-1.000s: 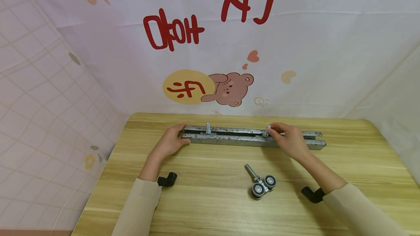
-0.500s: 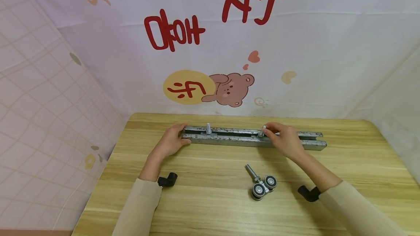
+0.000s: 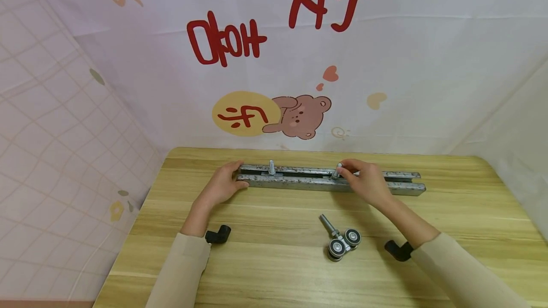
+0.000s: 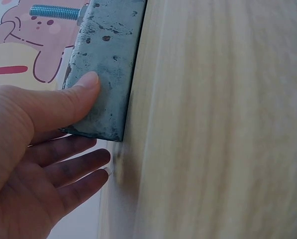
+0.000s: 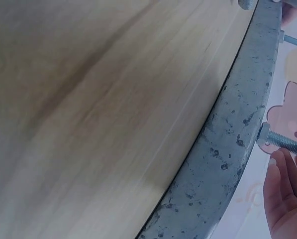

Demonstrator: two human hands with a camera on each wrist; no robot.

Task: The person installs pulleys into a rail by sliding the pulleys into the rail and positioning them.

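Observation:
A slotted steel rail (image 3: 295, 184), grey with dark rust specks, lies lengthwise near the back of the table. My left hand (image 3: 221, 183) holds its left end; in the left wrist view the thumb (image 4: 86, 94) lies on the front face, with a finger partly hidden behind. Two threaded bolts stand up out of the slot. My right hand (image 3: 369, 182) pinches the right bolt (image 5: 282, 141) near its top, above a hex nut. The left bolt (image 3: 271, 167) stands untouched close to my left hand. Whatever carries the bolts inside the rail is hidden.
A loose twin-wheel roller with a threaded bolt (image 3: 338, 246) lies on the wooden table (image 3: 265, 260), in front of the rail. Behind the table hangs a printed white cloth (image 3: 419, 80). Black camera mounts (image 3: 219, 234) stick out by both wrists.
My right hand has slid the right bolt leftward along the slot, closer to the left bolt. The left hand, the rail and the loose roller have stayed in place.

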